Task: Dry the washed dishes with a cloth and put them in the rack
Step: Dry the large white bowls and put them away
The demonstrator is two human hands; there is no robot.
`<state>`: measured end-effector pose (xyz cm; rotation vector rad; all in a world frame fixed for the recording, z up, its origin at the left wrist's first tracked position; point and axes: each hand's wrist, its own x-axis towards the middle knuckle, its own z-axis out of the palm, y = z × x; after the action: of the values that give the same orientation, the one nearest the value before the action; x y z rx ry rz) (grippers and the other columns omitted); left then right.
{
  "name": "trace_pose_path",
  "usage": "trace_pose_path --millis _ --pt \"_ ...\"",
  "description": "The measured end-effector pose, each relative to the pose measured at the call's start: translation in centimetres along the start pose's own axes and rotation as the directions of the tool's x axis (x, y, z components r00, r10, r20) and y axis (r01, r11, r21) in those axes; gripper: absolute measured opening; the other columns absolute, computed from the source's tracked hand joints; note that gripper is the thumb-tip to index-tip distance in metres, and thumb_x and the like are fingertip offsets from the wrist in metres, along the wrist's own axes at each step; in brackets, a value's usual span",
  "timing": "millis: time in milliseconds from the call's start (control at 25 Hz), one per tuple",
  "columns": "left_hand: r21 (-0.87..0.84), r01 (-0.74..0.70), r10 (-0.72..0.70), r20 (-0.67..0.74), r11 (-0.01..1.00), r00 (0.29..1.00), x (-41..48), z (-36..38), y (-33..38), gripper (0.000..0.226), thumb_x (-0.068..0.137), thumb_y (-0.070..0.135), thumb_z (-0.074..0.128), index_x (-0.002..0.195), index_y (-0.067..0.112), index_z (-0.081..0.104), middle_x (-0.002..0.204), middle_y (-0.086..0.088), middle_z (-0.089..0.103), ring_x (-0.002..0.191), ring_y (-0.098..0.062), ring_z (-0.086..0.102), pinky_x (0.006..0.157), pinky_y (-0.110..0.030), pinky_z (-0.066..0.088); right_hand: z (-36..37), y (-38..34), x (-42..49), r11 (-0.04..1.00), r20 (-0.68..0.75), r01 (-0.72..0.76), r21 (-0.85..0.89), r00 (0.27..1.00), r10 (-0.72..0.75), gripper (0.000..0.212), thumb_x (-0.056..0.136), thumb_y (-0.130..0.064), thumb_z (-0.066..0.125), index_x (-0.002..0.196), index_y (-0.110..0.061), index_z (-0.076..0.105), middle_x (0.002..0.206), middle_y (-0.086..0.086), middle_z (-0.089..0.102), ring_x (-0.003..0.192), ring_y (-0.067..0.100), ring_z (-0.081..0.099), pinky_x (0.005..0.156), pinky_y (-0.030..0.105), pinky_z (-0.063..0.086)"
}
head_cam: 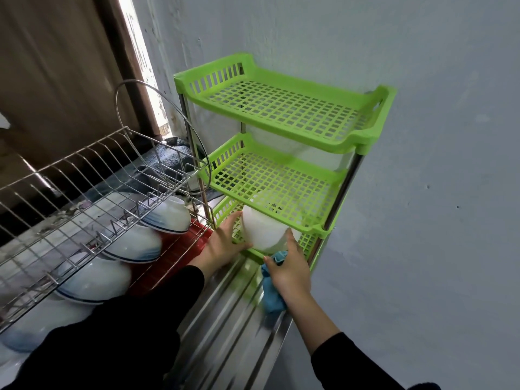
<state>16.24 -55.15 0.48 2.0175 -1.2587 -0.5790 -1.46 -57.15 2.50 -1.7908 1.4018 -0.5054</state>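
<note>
The left grip (222, 243) holds the white bowl (264, 229) from its left side, thumb above and fingers underneath. The right grip (289, 271) has the blue cloth (271, 296) bunched under its palm, with one finger laid on the bowl's right side. I think both are used so that the smooth bowl does not slip.

The bowl is at the front of the lowest shelf of the green rack (281, 130), at the far end of the counter (225, 319). It looks plain, glossy and tilted, its rim toward the left. Whether it is dry, I cannot tell.
</note>
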Motion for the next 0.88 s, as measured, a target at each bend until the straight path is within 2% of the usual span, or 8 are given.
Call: trace_pose_path --millis 200,280,400,520,640,800,880 --pt "0.128 -0.022 0.018 0.032 0.992 0.999 -1.5 -0.6 0.5 0.09 0.078 0.026 0.079 0.15 0.011 0.028 0.155 -0.009 0.031 0.143 -0.023 0.032 0.114 -0.03 0.027 -0.6 0.1 -1.1 0.997 0.026 0.075 -0.007 0.997 -0.075 0.086 0.086 -0.03 0.071 0.154 -0.034 0.018 0.157 -0.004 0.029 0.139 0.019 0.036 0.109 0.032 0.036" --pt "0.191 -0.049 0.044 0.031 0.98 0.999 -2.7 -0.8 0.7 0.089 0.081 0.033 0.077 0.151 0.012 0.027 0.157 -0.008 0.029 0.142 -0.023 0.033 0.113 -0.03 0.03 -1.1 0.1 -2.2 0.993 0.03 0.115 -0.01 0.993 -0.114 0.082 0.086 -0.029 0.071 0.152 -0.034 0.024 0.152 0.0 0.036 0.134 0.02 0.04 0.106 0.031 0.036" --pt "0.244 -0.065 0.066 0.002 0.968 0.998 -5.2 -1.2 1.3 0.081 0.086 0.031 0.071 0.152 0.016 0.026 0.157 -0.005 0.029 0.138 -0.027 0.038 0.113 -0.035 0.031 -1.7 0.1 -4.3 0.982 0.037 0.186 0.03 0.982 -0.187 0.072 0.085 -0.025 0.072 0.147 -0.03 0.036 0.141 0.005 0.043 0.127 0.021 0.045 0.104 0.028 0.035" --pt "0.236 -0.031 0.046 -0.06 0.971 0.997 -8.6 -2.0 1.4 0.074 0.087 0.024 0.069 0.15 0.016 0.032 0.151 -0.006 0.04 0.137 -0.025 0.04 0.118 -0.043 0.019 -2.4 0.6 -6.2 0.972 0.073 0.232 0.022 0.97 -0.233 0.063 0.085 -0.026 0.071 0.142 -0.023 0.044 0.135 0.007 0.048 0.122 0.021 0.047 0.099 0.025 0.034" --pt "0.241 -0.003 0.035 -0.13 0.971 0.991 -13.4 -2.7 1.3 0.069 0.086 0.023 0.069 0.147 0.019 0.037 0.155 0.001 0.034 0.144 -0.016 0.029 0.119 -0.041 0.012 -3.1 0.9 -8.5 0.966 0.105 0.258 -0.022 0.961 -0.254 0.058 0.084 -0.027 0.071 0.137 -0.019 0.05 0.13 0.005 0.052 0.116 0.02 0.05 0.091 0.023 0.034" --pt "0.217 0.08 -0.031 -0.222 0.973 0.975 -20.5 -3.4 1.5 0.058 0.087 0.026 0.069 0.14 0.017 0.047 0.153 -0.001 0.037 0.138 -0.019 0.038 0.111 -0.029 0.027 -3.1 1.2 -12.3 0.924 0.158 0.379 -0.041 0.916 -0.369 0.047 0.082 -0.025 0.071 0.126 -0.014 0.06 0.115 0.006 0.057 0.107 0.022 0.055 0.083 0.022 0.035" --pt "0.234 0.11 -0.053 -0.238 0.966 0.97 -24.0 -3.9 1.3 0.056 0.088 0.027 0.068 0.139 0.016 0.048 0.154 -0.002 0.036 0.139 -0.02 0.038 0.111 -0.032 0.03 -2.5 1.1 -14.2 0.907 0.211 0.421 -0.035 0.89 -0.405 0.043 0.082 -0.025 0.071 0.123 -0.015 0.062 0.109 0.004 0.055 0.099 0.02 0.056 0.079 0.021 0.034"
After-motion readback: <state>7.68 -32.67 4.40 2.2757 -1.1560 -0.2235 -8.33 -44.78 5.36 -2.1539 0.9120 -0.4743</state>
